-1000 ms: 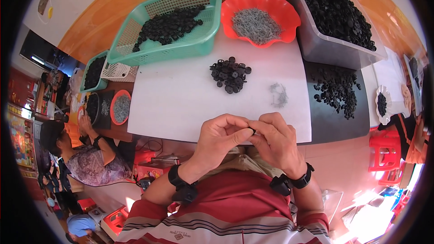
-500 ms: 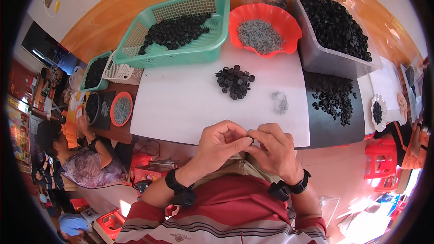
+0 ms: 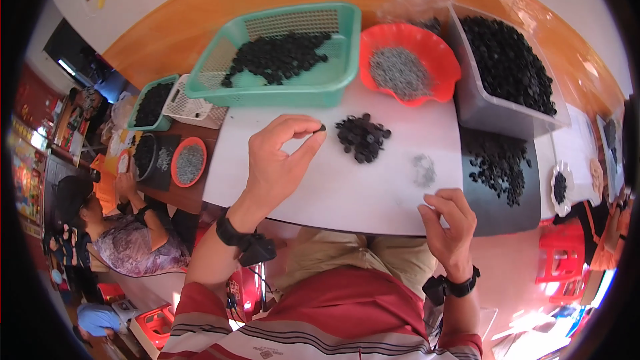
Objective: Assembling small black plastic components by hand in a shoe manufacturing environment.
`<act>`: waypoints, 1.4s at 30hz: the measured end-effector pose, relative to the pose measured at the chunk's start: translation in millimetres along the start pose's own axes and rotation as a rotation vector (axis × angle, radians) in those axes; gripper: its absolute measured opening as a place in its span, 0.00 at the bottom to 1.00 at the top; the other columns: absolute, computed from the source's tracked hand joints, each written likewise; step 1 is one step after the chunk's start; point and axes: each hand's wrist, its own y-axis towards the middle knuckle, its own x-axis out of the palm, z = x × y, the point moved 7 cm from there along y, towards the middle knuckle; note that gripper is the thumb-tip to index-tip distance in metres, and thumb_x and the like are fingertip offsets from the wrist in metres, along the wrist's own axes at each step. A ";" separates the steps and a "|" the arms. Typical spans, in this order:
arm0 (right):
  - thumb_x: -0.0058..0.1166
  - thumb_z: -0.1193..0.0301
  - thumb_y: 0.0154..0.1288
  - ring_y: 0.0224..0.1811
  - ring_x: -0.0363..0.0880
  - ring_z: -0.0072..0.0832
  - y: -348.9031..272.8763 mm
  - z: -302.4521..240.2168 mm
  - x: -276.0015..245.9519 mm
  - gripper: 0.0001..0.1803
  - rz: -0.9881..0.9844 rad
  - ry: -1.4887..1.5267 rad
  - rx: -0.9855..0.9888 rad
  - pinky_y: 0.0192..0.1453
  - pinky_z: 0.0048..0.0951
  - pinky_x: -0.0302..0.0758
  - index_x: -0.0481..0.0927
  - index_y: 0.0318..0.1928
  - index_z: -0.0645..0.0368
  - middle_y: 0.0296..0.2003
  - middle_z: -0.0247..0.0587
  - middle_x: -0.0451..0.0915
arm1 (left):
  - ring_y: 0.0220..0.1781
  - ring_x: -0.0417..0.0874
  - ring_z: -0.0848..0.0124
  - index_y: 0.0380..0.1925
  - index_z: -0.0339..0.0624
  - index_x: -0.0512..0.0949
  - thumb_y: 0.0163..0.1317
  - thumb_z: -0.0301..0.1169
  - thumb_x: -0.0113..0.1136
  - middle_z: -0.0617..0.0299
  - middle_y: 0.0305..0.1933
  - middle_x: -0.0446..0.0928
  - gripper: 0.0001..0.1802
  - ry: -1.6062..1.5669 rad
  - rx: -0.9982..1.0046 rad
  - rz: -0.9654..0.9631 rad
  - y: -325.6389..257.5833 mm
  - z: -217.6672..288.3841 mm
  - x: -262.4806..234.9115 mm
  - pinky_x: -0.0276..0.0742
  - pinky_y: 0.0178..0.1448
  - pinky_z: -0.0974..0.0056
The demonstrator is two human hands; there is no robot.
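My left hand [image 3: 279,160] is raised over the white work sheet [image 3: 267,190], its thumb and fingertips pinching a small black round part [image 3: 323,128]. Just right of that part lies a pile of loose black round parts [image 3: 362,138]. My right hand [image 3: 452,230] is at the sheet's near right edge, fingers loosely bent, thumb slightly apart, nothing seen between them. Beyond its fingertips is a small heap of thin silvery pins [image 3: 423,170].
At the back stand a green basket [image 3: 273,98] of black parts, a red scalloped bowl [image 3: 448,70] of pins and a grey bin [image 3: 497,120] full of black parts. More black pieces [image 3: 505,173] lie on a dark mat at right. Another person [image 3: 133,227] works at left.
My hands have parted from their meeting place over my lap. The left has moved up and left with the black part; the right has moved right, toward the pins. The view has shifted slightly.
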 end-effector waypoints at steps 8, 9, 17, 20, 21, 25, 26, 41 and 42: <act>0.67 0.85 0.58 0.24 0.80 0.30 -1.2 0.7 1.9 0.11 -0.009 0.034 -0.011 0.26 0.27 0.74 0.84 0.41 0.63 0.35 0.44 0.81 | 0.45 0.88 0.68 0.43 0.33 0.84 0.64 0.26 0.71 0.56 0.45 0.87 0.10 0.346 0.010 0.058 95.8 -38.4 -49.3 0.83 0.54 0.64; 0.67 0.85 0.58 0.24 0.80 0.30 1.1 -1.0 1.8 0.11 -0.014 0.038 -0.009 0.26 0.27 0.74 0.84 0.41 0.63 0.35 0.44 0.81 | 0.46 0.88 0.66 0.44 0.33 0.84 0.64 0.26 0.71 0.55 0.46 0.87 0.11 0.488 -0.023 0.052 103.0 -45.2 -56.5 0.82 0.55 0.63; 0.66 0.86 0.60 0.25 0.80 0.28 18.2 5.9 -5.1 0.10 0.006 0.045 -0.024 0.29 0.26 0.75 0.84 0.42 0.64 0.35 0.44 0.81 | 0.49 0.88 0.60 0.41 0.35 0.85 0.60 0.24 0.71 0.53 0.46 0.87 0.09 0.340 0.279 -0.094 55.2 -1.9 9.4 0.82 0.56 0.59; 0.67 0.85 0.60 0.25 0.80 0.28 19.6 9.2 -4.5 0.10 -0.011 0.066 -0.020 0.29 0.25 0.76 0.84 0.42 0.65 0.35 0.44 0.82 | 0.48 0.88 0.56 0.40 0.37 0.86 0.56 0.24 0.72 0.54 0.47 0.87 0.11 0.092 0.167 -0.289 38.0 -2.0 56.5 0.81 0.56 0.58; 0.67 0.85 0.60 0.25 0.80 0.28 19.0 10.0 -4.2 0.10 -0.015 0.084 -0.017 0.29 0.25 0.76 0.84 0.42 0.65 0.35 0.44 0.82 | 0.48 0.88 0.56 0.40 0.37 0.86 0.56 0.24 0.72 0.54 0.47 0.87 0.11 0.088 0.167 -0.292 38.4 -2.9 66.1 0.81 0.56 0.58; 0.68 0.84 0.60 0.26 0.81 0.28 15.0 13.9 -5.7 0.10 -0.006 0.096 -0.004 0.28 0.26 0.76 0.85 0.42 0.65 0.35 0.45 0.83 | 0.52 0.84 0.54 0.43 0.39 0.86 0.54 0.28 0.71 0.53 0.47 0.86 0.15 0.274 0.286 -0.493 41.9 10.6 113.0 0.81 0.55 0.54; 0.68 0.84 0.60 0.26 0.82 0.28 14.1 14.2 -5.9 0.10 -0.008 0.104 -0.003 0.28 0.26 0.76 0.85 0.42 0.65 0.35 0.45 0.83 | 0.54 0.83 0.53 0.44 0.39 0.86 0.54 0.29 0.70 0.53 0.46 0.86 0.16 0.340 0.315 -0.548 42.2 15.2 121.5 0.80 0.55 0.53; 0.68 0.84 0.59 0.25 0.80 0.26 -12.0 21.7 -31.0 0.10 0.069 0.140 0.057 0.29 0.25 0.76 0.85 0.41 0.65 0.34 0.44 0.83 | 0.49 0.84 0.52 0.40 0.39 0.85 0.57 0.27 0.66 0.52 0.41 0.85 0.11 0.423 0.314 -0.698 42.6 15.9 145.3 0.80 0.50 0.51; 0.68 0.85 0.59 0.25 0.80 0.26 -12.9 23.3 -32.1 0.10 0.070 0.139 0.070 0.29 0.26 0.76 0.85 0.41 0.65 0.34 0.44 0.82 | 0.49 0.84 0.52 0.40 0.39 0.85 0.57 0.27 0.66 0.52 0.41 0.85 0.11 0.420 0.312 -0.702 40.9 21.1 139.2 0.80 0.50 0.51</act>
